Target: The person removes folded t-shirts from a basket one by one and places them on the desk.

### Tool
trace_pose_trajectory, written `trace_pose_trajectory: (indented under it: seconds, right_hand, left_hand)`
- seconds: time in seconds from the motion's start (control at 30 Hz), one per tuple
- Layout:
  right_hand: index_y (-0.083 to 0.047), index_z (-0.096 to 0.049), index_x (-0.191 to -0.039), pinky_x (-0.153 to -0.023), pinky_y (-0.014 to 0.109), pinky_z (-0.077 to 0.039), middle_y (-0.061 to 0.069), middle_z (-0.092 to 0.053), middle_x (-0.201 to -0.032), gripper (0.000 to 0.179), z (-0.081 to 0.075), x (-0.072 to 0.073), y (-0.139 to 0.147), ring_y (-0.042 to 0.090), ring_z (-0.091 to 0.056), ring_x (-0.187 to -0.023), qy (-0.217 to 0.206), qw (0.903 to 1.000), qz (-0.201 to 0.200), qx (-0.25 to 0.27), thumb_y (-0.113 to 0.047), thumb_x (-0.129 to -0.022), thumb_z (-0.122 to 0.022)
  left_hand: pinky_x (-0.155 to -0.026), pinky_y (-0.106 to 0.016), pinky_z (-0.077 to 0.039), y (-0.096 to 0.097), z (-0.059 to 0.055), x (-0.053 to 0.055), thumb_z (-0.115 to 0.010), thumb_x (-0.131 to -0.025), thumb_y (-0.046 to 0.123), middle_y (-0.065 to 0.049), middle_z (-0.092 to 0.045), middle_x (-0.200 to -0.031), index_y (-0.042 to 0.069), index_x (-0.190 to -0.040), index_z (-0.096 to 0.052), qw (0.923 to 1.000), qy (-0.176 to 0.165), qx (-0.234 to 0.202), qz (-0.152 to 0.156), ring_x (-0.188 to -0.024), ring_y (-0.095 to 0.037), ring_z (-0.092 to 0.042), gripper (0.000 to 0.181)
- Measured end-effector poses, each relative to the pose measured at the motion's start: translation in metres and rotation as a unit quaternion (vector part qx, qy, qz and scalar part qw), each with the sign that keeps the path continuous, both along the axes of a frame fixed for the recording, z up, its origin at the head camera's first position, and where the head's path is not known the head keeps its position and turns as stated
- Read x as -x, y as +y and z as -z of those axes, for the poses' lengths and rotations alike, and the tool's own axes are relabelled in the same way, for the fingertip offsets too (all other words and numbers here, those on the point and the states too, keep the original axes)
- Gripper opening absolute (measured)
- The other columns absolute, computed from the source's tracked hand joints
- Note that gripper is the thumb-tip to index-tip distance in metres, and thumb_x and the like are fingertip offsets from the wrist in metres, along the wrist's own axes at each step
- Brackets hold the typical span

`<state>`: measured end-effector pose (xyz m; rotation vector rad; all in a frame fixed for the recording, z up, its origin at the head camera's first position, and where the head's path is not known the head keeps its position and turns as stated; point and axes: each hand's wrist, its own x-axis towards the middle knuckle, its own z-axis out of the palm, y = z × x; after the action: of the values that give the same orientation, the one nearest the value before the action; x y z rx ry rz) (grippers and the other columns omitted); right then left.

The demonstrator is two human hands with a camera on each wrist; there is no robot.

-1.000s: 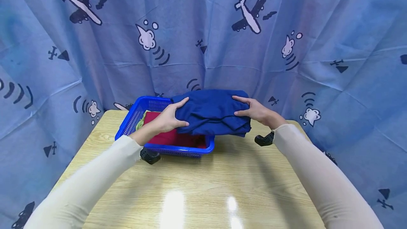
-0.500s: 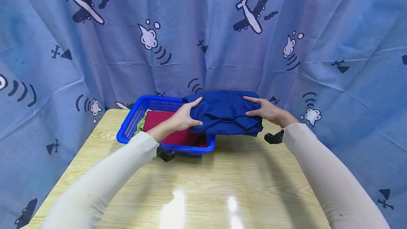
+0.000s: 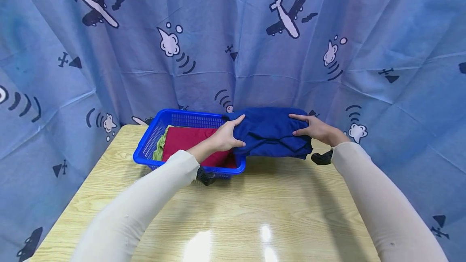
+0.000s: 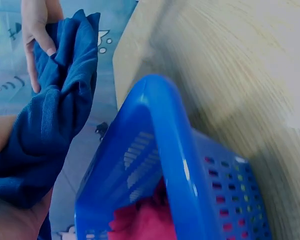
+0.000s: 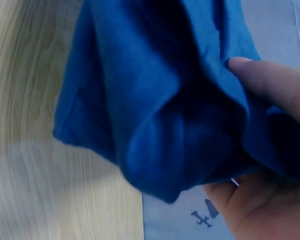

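Observation:
A folded navy-blue cloth (image 3: 271, 132), likely a garment, is held up between both hands above the table. My left hand (image 3: 227, 136) grips its left end, thumb on the near side and fingers reaching underneath. At the other end my right hand (image 3: 314, 129) pinches the layered edge; in the right wrist view the thumb (image 5: 260, 80) presses the folds from above. The cloth's left end overlaps the right rim of a blue plastic basket (image 3: 153, 162). Inside the basket lie a folded red cloth (image 3: 185, 140) and a light green cloth (image 3: 160, 144).
The basket stands on the left of a wooden table (image 3: 255, 209). A blue curtain (image 3: 218, 31) printed with airplanes hangs right behind the table's back edge. Black wrist devices are strapped below both sleeves.
Both hands have carried the navy cloth to the right, from partly over the basket to mostly beside it. More of the red cloth shows now. The basket has stayed in place.

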<state>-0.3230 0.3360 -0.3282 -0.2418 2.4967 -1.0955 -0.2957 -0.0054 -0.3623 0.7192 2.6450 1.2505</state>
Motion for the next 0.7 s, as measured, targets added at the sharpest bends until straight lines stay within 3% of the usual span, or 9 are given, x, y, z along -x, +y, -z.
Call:
trace_pose_trajectory:
  seconds: [0.27,0.5,0.7]
  right_hand:
    - [-0.016,-0.018,-0.163,-0.120,0.071,-0.011,0.028,0.010,-0.167,0.081,0.005,-0.008,0.015,0.054,0.003,-0.153,-0.003,0.9997,0.017,-0.017,-0.013,-0.098,-0.065]
    - [-0.012,-0.017,-0.163,-0.118,0.073,-0.012,0.031,0.009,-0.166,0.080,0.013,-0.011,0.029,0.057,0.003,-0.151,-0.005,0.9995,0.024,-0.021,-0.011,-0.098,-0.064]
    - [-0.010,-0.017,-0.163,-0.117,0.075,-0.011,0.033,0.008,-0.166,0.081,0.021,-0.012,0.039,0.058,0.004,-0.150,-0.001,0.9991,0.031,-0.029,-0.012,-0.097,-0.065]
  left_hand:
    - [-0.122,-0.043,-0.034,0.026,0.003,0.000,-0.081,-0.085,0.011,-0.011,-0.032,-0.166,0.015,-0.163,-0.021,0.9994,0.006,0.033,0.004,-0.152,-0.029,-0.034,0.098]
    - [-0.122,-0.044,-0.035,0.046,0.008,0.000,-0.080,-0.087,0.011,-0.009,-0.030,-0.167,0.017,-0.164,-0.019,0.9990,-0.020,0.037,0.014,-0.153,-0.029,-0.032,0.098]
    - [-0.121,-0.041,-0.036,0.060,0.012,0.002,-0.079,-0.088,0.010,-0.009,-0.032,-0.166,0.016,-0.164,-0.018,0.9982,-0.017,0.053,0.019,-0.152,-0.027,-0.035,0.098]
